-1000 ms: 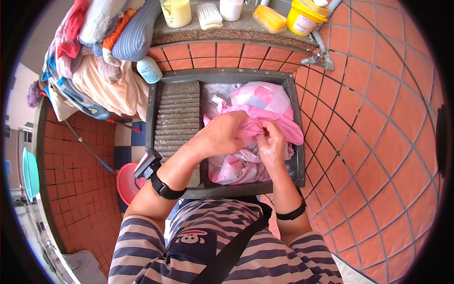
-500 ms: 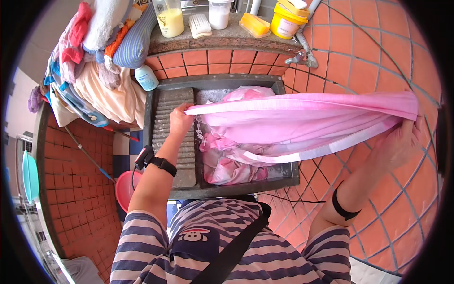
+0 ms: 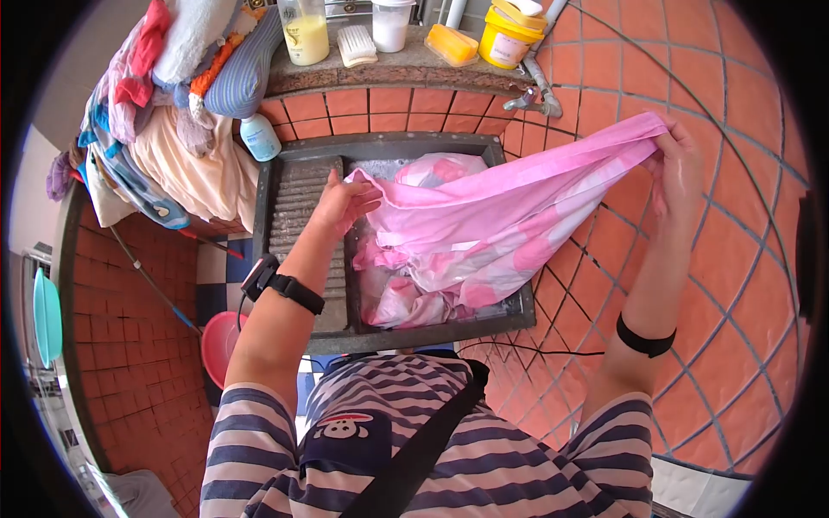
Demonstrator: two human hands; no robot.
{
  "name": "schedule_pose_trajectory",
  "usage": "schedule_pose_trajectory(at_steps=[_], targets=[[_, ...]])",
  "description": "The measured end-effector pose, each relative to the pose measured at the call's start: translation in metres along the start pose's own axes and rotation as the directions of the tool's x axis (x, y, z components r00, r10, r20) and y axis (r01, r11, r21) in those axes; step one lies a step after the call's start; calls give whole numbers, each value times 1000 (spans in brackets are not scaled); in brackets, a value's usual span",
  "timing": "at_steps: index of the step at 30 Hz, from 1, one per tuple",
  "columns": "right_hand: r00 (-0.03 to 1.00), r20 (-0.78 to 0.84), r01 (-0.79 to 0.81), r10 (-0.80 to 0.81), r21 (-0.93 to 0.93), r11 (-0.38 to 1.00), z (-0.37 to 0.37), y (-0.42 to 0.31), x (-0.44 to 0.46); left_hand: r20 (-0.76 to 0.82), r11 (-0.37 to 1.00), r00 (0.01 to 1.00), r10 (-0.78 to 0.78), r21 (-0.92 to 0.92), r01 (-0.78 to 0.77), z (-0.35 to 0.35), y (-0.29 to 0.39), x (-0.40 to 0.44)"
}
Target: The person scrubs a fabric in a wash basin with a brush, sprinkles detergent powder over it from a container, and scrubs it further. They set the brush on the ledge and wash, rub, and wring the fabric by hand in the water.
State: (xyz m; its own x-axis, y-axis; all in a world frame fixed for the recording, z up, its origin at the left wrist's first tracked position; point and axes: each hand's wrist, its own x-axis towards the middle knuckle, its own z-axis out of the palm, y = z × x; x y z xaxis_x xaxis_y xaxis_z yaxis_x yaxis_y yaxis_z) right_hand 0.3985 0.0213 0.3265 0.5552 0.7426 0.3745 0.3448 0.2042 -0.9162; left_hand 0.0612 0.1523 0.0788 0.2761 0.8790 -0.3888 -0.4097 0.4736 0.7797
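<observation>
A pink cloth with white and pink patches [image 3: 518,198] is stretched up and to the right from the sink. My right hand [image 3: 678,164] grips its upper right end, above the tiles beyond the sink. Near the cloth's left edge, over the ribbed washboard [image 3: 302,207], my left hand [image 3: 343,205] has its thumb and fingers apart, with the fingertips close to the fabric. The lower part of the cloth hangs into the dark sink basin [image 3: 505,321]. More wet pink and white fabric [image 3: 401,302] lies there, beside some suds.
Behind the sink, a ledge [image 3: 401,76] holds a pump bottle [image 3: 305,34], a brush [image 3: 357,45], a yellow soap box [image 3: 452,45] and a yellow tub [image 3: 508,36]. A blue bottle [image 3: 260,138] and piled laundry [image 3: 186,164] are at left, a pink basin [image 3: 222,345] below.
The cloth, first bunched between both hands over the sink, was spread wide to the right. Since then my right hand has moved up and inward with its end, and my left hand's fingers have spread.
</observation>
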Motion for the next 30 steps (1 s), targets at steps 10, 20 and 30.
schedule_pose_trajectory(at_steps=[10,20,30], targets=[[973,58,-228,221,327,917,-73,-1,-18,389,236,921,18,894,-382,39,-209,0],[974,-39,-182,222,442,878,-81,-3,-41,358,113,927,-109,931,-346,14,-233,19],[978,157,-187,139,352,917,-38,57,-46,465,722,885,26,604,-338,48,-70,-3]])
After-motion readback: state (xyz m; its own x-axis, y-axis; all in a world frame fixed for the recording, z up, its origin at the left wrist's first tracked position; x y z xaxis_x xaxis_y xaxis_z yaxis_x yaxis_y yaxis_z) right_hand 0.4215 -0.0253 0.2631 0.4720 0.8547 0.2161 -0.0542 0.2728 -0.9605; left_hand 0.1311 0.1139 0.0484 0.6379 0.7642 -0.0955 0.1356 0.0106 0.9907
